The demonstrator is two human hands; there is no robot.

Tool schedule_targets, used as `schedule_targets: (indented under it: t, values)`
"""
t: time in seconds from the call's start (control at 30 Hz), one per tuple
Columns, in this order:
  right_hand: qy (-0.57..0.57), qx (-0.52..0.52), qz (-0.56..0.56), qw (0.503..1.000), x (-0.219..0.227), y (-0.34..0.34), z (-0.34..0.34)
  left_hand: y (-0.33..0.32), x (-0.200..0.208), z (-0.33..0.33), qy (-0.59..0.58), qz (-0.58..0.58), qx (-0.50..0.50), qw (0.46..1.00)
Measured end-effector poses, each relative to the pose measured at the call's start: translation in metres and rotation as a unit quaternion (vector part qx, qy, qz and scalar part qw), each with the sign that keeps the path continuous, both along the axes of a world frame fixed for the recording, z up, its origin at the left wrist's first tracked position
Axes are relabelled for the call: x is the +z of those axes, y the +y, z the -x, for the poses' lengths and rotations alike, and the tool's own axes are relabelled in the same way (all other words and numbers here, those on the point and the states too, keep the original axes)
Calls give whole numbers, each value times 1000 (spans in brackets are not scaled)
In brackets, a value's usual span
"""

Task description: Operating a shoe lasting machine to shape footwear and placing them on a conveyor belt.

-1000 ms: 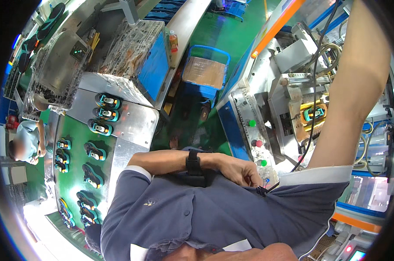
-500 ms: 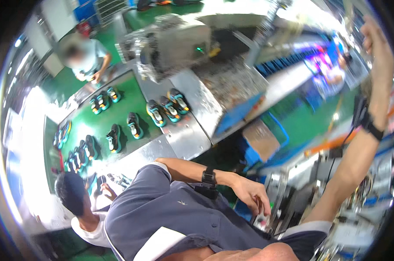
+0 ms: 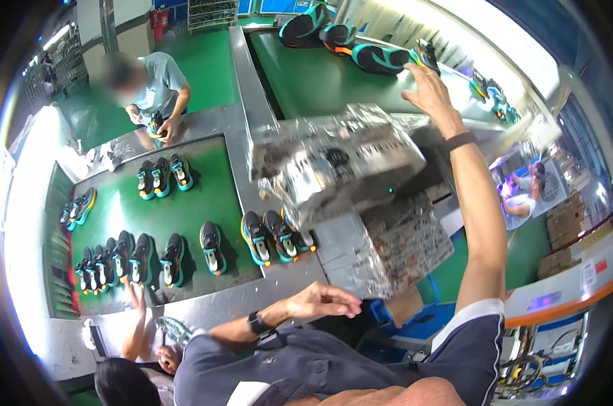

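My right hand (image 3: 428, 97) is stretched out over the far green conveyor, fingers apart and holding nothing. Its fingertips are close to a black and teal sneaker (image 3: 377, 59) and another sneaker (image 3: 425, 55); whether they touch either one I cannot tell. Low in front of my body, my left hand (image 3: 325, 300) is open with loosely extended fingers, beside the corner of a metal-topped machine. Nearest to it on the left, sneakers (image 3: 256, 238) with orange and teal soles stand in a short row on the metal edge.
A foil-wrapped box machine (image 3: 340, 162) stands between the two belts. Several sneakers (image 3: 172, 260) line the left green conveyor (image 3: 185, 203). Across it a person (image 3: 161, 88) holds a sneaker; at lower left another person's hand (image 3: 136, 298) reaches to the row. A blue crate (image 3: 425, 318) sits below.
The view has turned, bringing the far conveyor with its sneakers into sight. My right hand has swung from the far right to those sneakers. My left hand now appears farther left, its fingers more extended.
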State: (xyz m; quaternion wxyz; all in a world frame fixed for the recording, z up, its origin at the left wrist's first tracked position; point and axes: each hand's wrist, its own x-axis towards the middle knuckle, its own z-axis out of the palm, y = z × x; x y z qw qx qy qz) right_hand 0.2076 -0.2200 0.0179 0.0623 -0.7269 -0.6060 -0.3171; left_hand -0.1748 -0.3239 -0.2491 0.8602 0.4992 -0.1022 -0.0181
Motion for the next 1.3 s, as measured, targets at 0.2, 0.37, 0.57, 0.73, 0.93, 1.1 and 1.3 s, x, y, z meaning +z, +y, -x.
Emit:
schedule_targets:
  t: [0.2, 0.37, 0.57, 0.73, 0.93, 1.1, 1.3]
  values:
    - [-55, -29, 50, 997, -12, 129, 7, 56, -49, 24, 69, 88, 84, 990]
    - [-104, -64, 79, 989, -13, 151, -4, 70, -66, 17, 102, 117, 93, 983]
    - [40, -43, -134, 989, 25, 42, -20, 66, -42, -9, 48, 132, 11, 990]
    - [407, 23, -417, 813, 27, -107, 34, 24, 45, -91, -93, 247, -52, 963]
    - [361, 49, -551, 750, -11, -276, 147, -69, 124, -183, -67, 382, 2, 922]
    - [453, -122, -487, 736, -105, -428, 227, -175, 126, -170, -43, 373, 35, 926]
    - [392, -214, -568, 692, -166, -575, 339, -333, 91, -160, 14, 179, -198, 964]
